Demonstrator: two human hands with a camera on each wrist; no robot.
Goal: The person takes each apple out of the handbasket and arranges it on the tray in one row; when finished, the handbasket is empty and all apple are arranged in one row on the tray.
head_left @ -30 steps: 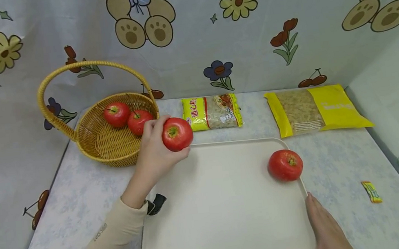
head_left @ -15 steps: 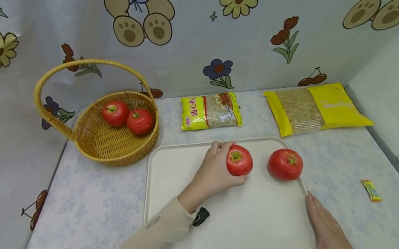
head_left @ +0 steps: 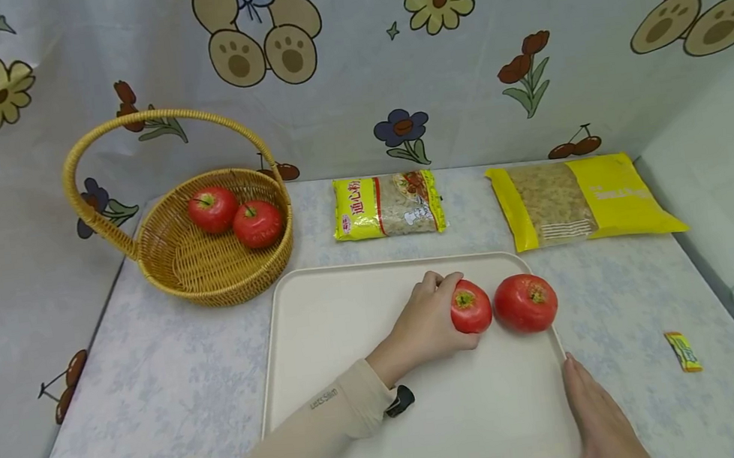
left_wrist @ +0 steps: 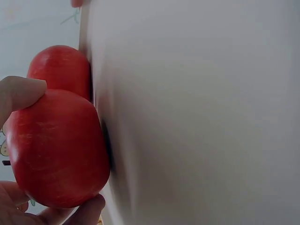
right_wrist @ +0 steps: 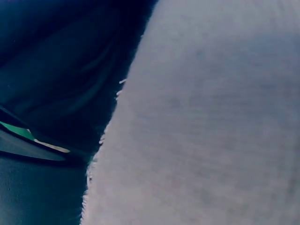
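My left hand [head_left: 427,324] grips a red apple [head_left: 470,307] low over the white tray [head_left: 364,441], thumb on one side and fingers on the other. In the left wrist view this apple [left_wrist: 61,150] is close over the tray surface, overlapping a second apple behind it. That second apple [head_left: 525,303] sits at the tray's right side, right beside the held one. My right hand [head_left: 599,414] rests at the tray's lower right edge, fingers straight along the side and thumb at the front corner. The right wrist view shows only pale and dark cloth-like surfaces, no hand.
A wicker basket [head_left: 212,299] with a tall handle holds two red apples [head_left: 236,217] at the back left. A small pasta bag [head_left: 388,205] and a larger yellow bag [head_left: 584,200] lie behind the tray. A small yellow packet [head_left: 683,351] lies at the right.
My left hand has carried the apple from beside the basket rightward and down over the tray, up beside the other apple. The right hand has stayed at the tray's edge.
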